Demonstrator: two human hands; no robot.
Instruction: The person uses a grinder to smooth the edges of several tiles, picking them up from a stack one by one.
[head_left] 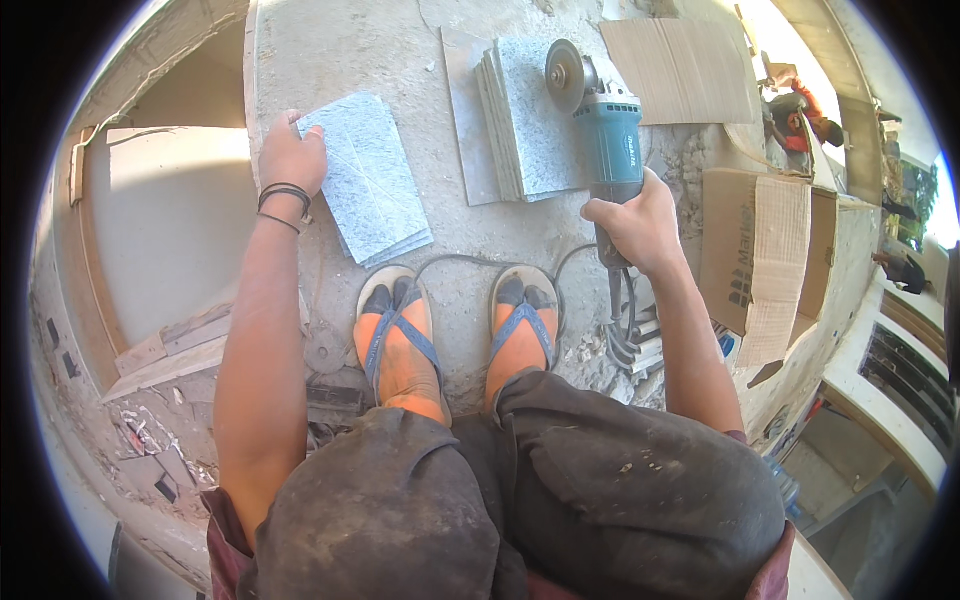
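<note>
My left hand [293,157] grips the upper left corner of a small stack of grey speckled stone tiles [368,180], thumb on top. A thin pale line runs slantwise across the top tile. My right hand [640,225] is closed round the rear body of a teal angle grinder [612,150]. The grinder's round cutting disc [566,76] points away from me, over a taller stack of similar tiles [535,120]. Whether the disc is turning, I cannot tell.
A flat cardboard sheet [680,72] lies beyond the grinder, and an open cardboard box [757,265] stands at the right. The black power cord [460,259] runs behind my sandalled feet. Wooden strips [175,345] lie at left. Another person [800,120] is at the far right.
</note>
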